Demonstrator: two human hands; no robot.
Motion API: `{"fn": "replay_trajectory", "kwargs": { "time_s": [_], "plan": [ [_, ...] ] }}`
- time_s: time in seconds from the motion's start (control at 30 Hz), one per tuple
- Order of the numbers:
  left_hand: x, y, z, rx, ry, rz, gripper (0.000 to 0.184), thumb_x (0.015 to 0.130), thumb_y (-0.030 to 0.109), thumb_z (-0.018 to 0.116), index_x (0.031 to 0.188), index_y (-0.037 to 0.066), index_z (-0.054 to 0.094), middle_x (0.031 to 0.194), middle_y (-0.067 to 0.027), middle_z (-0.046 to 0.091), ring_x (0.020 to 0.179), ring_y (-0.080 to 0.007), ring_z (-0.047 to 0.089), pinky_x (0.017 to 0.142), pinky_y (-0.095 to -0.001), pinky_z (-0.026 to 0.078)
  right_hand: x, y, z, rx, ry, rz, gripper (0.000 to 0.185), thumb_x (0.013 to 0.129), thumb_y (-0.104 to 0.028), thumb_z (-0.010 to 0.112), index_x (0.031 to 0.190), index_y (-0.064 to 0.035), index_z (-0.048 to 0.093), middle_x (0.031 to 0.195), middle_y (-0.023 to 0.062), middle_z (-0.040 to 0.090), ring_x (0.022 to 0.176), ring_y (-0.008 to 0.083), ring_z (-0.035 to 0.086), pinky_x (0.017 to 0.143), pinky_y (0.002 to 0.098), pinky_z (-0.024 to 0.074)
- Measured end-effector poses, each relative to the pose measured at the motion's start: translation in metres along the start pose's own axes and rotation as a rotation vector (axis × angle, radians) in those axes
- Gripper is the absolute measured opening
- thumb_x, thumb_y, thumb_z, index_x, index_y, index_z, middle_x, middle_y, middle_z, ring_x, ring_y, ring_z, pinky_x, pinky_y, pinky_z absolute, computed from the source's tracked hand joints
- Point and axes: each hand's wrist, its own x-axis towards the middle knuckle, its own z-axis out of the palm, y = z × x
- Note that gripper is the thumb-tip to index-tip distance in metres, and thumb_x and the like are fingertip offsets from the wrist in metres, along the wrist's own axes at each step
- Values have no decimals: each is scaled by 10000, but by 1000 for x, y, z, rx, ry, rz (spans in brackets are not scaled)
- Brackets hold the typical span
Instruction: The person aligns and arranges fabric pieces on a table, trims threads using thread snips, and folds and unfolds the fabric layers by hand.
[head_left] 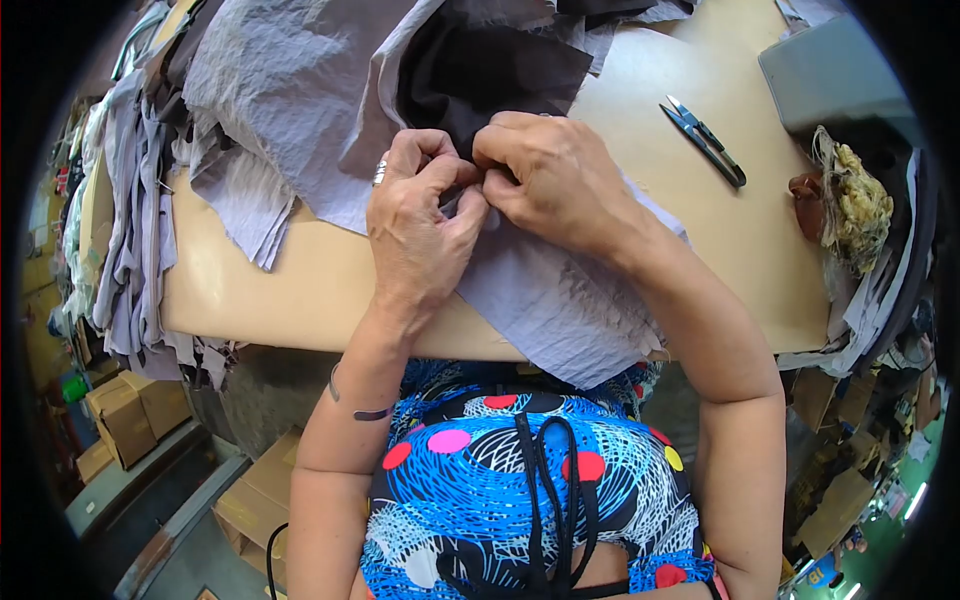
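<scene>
My left hand [420, 205] and my right hand [545, 175] meet over the table, both with fingers pinched together on a piece of grey fabric [560, 295]. The fabric hangs from my fingertips toward the table's front edge and partly over it. Behind my fingers lies a darker, nearly black stretch of cloth [490, 75]. Whether the dark and grey parts are joined I cannot tell. A broad crinkled grey cloth [285, 90] spreads to the left of my hands. What exactly sits between the fingertips is hidden.
Black-handled thread snips [705, 140] lie on the tan table [260, 290] to the right. Beyond them are a grey box [835, 75] and a clump of yellowish threads [858, 210]. Folded fabric pieces [130, 220] hang at the left edge. Cardboard boxes [135, 415] stand below left.
</scene>
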Motion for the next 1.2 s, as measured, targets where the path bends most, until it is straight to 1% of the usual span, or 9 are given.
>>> {"fn": "replay_trajectory", "kwargs": {
  "time_s": [0.17, 0.27, 0.53, 0.63, 0.77, 0.87, 1.07, 1.17, 1.2],
  "plan": [
    [0, 2, -1, 21, -21, -22, 91, 679, 29, 656, 763, -7, 652, 923, -77, 534, 760, -213, 579, 625, -314, 474, 5, 0, -6, 127, -115, 203, 99, 672, -105, 603, 708, -16, 625, 704, 154, 627, 706, 316, 629, 636, 393, 495],
    [-2, 5, -1, 36, -12, -46, 90, 694, 37, 662, 772, -8, 651, 924, -87, 531, 748, -216, 579, 620, -319, 468, 9, -2, -12, 243, -147, 306, 118, 666, -112, 608, 709, -6, 638, 690, 168, 629, 687, 319, 632, 633, 380, 494],
    [-2, 11, -3, 25, -24, -108, 79, 704, 26, 665, 772, -7, 642, 911, -82, 522, 722, -215, 562, 605, -324, 454, 2, 0, -6, 227, -65, 231, 126, 668, -122, 615, 710, -5, 635, 683, 162, 624, 657, 327, 622, 617, 384, 491],
    [-3, 4, -3, 69, 28, 57, 76, 687, 4, 663, 753, -10, 627, 903, -75, 525, 715, -208, 560, 608, -321, 453, 2, -4, -5, 166, -20, 160, 121, 672, -125, 614, 714, -12, 627, 695, 153, 622, 674, 325, 619, 623, 397, 489],
    [-1, 4, -1, 31, 61, 106, 73, 675, -18, 653, 735, -15, 613, 898, -74, 540, 715, -204, 561, 609, -317, 456, 0, -6, -1, 148, 35, 126, 105, 683, -77, 589, 735, 14, 590, 689, 140, 589, 656, 292, 596, 617, 364, 470],
    [0, 5, 3, 19, 65, 68, 67, 677, -21, 648, 731, -18, 609, 896, -78, 548, 719, -200, 565, 603, -313, 461, 0, -5, 0, 129, 48, 187, 121, 678, -127, 608, 701, -8, 612, 731, 154, 626, 723, 321, 618, 666, 405, 485],
    [0, 3, 8, -28, 50, -30, 70, 695, -10, 654, 762, -15, 632, 914, -79, 539, 712, -189, 574, 573, -290, 465, 0, -1, 0, 120, 61, 240, 138, 689, -118, 597, 739, 1, 644, 707, 162, 632, 694, 318, 624, 666, 389, 493],
    [-2, 5, 6, -62, 40, -101, 83, 709, -1, 661, 791, -12, 650, 925, -79, 529, 709, -183, 581, 570, -282, 474, 7, 4, -14, 264, -107, 384, 150, 696, -110, 590, 759, 6, 662, 692, 173, 638, 659, 307, 632, 657, 371, 501],
    [-3, 7, 4, -61, 31, -112, 87, 714, 2, 662, 799, -13, 654, 926, -78, 525, 709, -180, 583, 571, -281, 479, 7, 4, -16, 272, -119, 373, 147, 711, -102, 592, 776, 13, 657, 665, 142, 627, 624, 233, 602, 612, 335, 481]
  ]
}}
